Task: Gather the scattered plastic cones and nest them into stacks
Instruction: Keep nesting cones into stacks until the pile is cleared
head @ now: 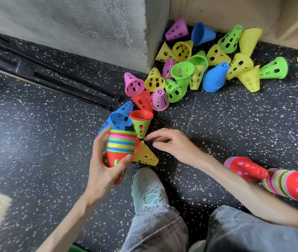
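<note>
My left hand (104,160) grips a nested stack of coloured cones (121,144), wide rims up, with a red cone outermost at the bottom. My right hand (170,142) hovers just right of the stack, fingers relaxed and spread, holding nothing, its fingertips near a green cone with a red one nested inside (141,124). A yellow cone (145,155) lies on its side against the stack. Blue cones (119,117) lie just beyond. Several loose yellow, green, pink, blue and red cones (199,70) are scattered on the floor further off.
Two finished striped stacks (289,182) lie on the floor at right. My shoe (148,190) and jeans-clad knees are below. A concrete pillar (90,24) stands at the back, black bars (53,77) lie left, and a wooden shelf (280,19) sits at the back right.
</note>
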